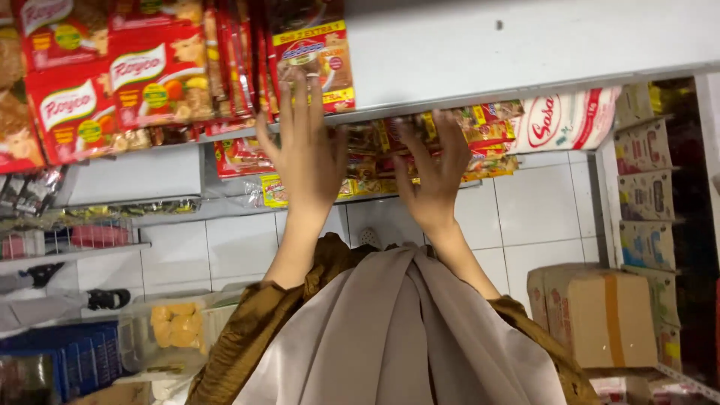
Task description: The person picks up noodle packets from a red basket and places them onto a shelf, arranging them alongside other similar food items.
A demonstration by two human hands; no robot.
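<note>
At shelf edge (450,97), left hand (304,154), right hand (433,176), packets (480,124)

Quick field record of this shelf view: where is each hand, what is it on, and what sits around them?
Setting: shop shelving over a white tiled floor
Left hand: fingers spread, reaching up to the white shelf edge, by the upright seasoning sachets
Right hand: fingers on the yellow and red packets on the lower shelf; grip cannot be told
Upper left: red seasoning packs
Right: white bag, cardboard box
Lower left: clear tub of yellow snacks
</note>
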